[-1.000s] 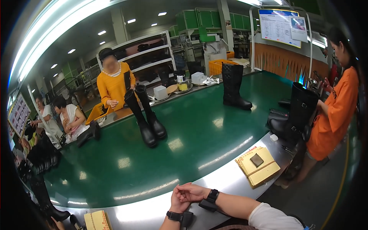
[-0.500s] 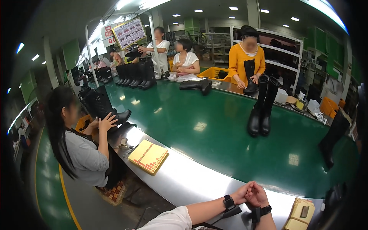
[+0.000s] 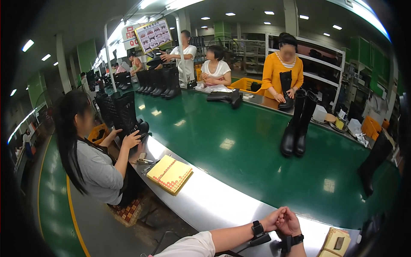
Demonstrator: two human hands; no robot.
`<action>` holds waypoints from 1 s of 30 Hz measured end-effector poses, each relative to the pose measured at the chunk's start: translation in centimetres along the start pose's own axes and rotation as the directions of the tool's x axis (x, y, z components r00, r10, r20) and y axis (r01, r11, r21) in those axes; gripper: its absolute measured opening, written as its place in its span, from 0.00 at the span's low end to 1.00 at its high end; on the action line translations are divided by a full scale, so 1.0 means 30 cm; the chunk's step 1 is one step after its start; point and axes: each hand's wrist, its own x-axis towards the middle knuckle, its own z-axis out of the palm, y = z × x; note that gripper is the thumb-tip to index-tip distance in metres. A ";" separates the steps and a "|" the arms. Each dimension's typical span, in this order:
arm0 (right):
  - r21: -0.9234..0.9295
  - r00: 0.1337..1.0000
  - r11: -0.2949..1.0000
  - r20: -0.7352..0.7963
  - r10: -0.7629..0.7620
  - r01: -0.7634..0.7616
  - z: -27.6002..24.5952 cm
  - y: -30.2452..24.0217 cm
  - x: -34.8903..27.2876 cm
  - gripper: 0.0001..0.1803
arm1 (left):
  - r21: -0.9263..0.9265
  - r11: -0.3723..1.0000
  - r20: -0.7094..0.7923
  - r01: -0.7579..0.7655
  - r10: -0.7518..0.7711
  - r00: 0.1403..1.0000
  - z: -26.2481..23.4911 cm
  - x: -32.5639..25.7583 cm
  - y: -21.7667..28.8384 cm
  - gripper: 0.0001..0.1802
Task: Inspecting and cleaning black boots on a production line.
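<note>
My left hand (image 3: 272,221) and my right hand (image 3: 290,223) rest together over the metal table edge (image 3: 214,201), fingers curled in and touching each other. No object shows in either of them. Both wrists carry dark bands. A stack of yellow cards or papers (image 3: 336,240), with a small dark piece on top, lies to the right of my right hand. A pair of tall black boots (image 3: 294,132) stands on the green belt (image 3: 244,158) beyond my hands, out of reach of my fingers.
A larger yellow paper stack (image 3: 170,173) lies on the metal edge. A co-worker at the left (image 3: 94,171) handles black boots (image 3: 122,113). Across the belt, a person in orange (image 3: 278,70) holds a boot (image 3: 286,88). Another boot (image 3: 371,165) stands far right.
The view has shifted slightly. At the left, the co-worker's boot has turned upright beside others, with both hands low on it. My hands stay together.
</note>
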 end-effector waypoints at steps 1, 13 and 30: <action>0.000 1.000 1.000 0.001 0.001 -0.001 -0.001 0.001 -0.001 0.18 | 0.038 0.999 0.100 -0.008 0.005 0.995 -0.019 0.003 0.001 0.28; 0.014 1.000 1.000 0.018 -0.004 0.004 -0.010 -0.005 0.007 0.19 | 0.059 0.998 0.179 0.034 -0.044 0.983 -0.111 0.079 -0.016 0.30; -0.055 0.999 0.997 -0.009 -0.053 0.052 0.012 0.001 -0.014 0.11 | 0.340 -0.535 0.670 -0.773 0.715 -0.201 0.754 -0.708 0.324 0.18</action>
